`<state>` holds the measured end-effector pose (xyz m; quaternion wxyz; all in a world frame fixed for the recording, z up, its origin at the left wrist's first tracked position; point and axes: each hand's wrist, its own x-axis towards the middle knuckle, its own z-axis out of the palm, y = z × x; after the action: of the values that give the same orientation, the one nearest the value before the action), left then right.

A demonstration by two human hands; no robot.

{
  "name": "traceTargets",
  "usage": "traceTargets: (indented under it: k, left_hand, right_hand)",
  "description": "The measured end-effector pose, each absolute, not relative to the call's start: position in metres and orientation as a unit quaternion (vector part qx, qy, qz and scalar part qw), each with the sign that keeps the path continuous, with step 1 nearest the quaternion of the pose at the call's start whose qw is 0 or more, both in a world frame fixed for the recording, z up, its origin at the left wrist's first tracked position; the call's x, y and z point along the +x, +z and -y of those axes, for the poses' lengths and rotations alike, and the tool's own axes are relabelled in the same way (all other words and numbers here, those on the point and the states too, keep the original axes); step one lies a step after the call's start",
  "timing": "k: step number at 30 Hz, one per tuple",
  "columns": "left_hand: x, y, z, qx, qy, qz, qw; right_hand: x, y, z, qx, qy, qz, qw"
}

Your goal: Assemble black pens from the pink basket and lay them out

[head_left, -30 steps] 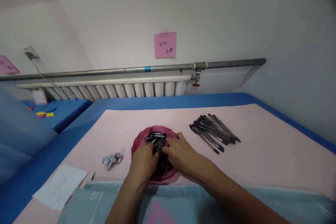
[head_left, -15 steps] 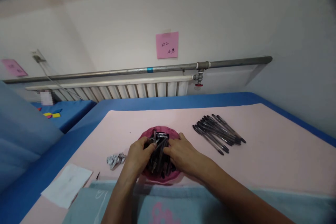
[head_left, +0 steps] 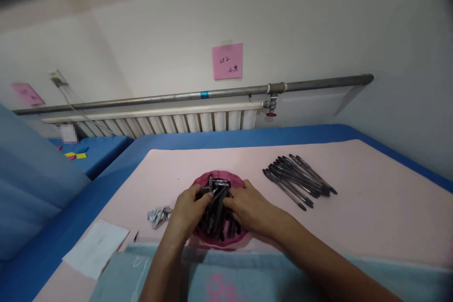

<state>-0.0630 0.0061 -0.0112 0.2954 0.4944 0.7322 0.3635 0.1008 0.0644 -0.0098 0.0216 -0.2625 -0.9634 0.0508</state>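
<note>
A round pink basket (head_left: 219, 246) full of black pens (head_left: 220, 219) stands in front of me, with both hands over it. My left hand (head_left: 189, 210) is at its left side, thumb and forefinger closed on a pen among the others. From the right, my right hand (head_left: 249, 205) reaches over the rim. Its fingers curl in among the pens, and what lies between them is hidden. To the right of the basket, a row of clear-barrelled pens with black caps (head_left: 299, 177) lies slanted on the pink table top (head_left: 371, 207).
Crumpled paper (head_left: 159, 216) lies left of the basket. Nearer me are a white sheet (head_left: 97, 247) and a small dark pointed thing (head_left: 136, 236). A blue-grey cloth (head_left: 269, 269) covers the near edge. Behind the table are a radiator (head_left: 198, 121) and a pipe valve (head_left: 272, 104).
The view has shifted slightly. Pens near my right hand have moved a little, showing more of the basket's pink inside at lower right. My left hand keeps its pinch.
</note>
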Motion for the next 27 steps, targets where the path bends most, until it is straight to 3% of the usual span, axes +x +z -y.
traceTargets:
  k: [18, 27]
  left_hand:
    - [-0.062, -0.009, -0.004, 0.513, 0.368, -0.706, 0.320]
    - [-0.056, 0.003, 0.000, 0.379, 0.474, -0.603, 0.518]
  right_hand:
    - [0.100, -0.006, -0.067, -0.252, 0.052, 0.965, 0.045]
    - [0.108, -0.007, -0.075, -0.288, 0.133, 0.931, 0.180]
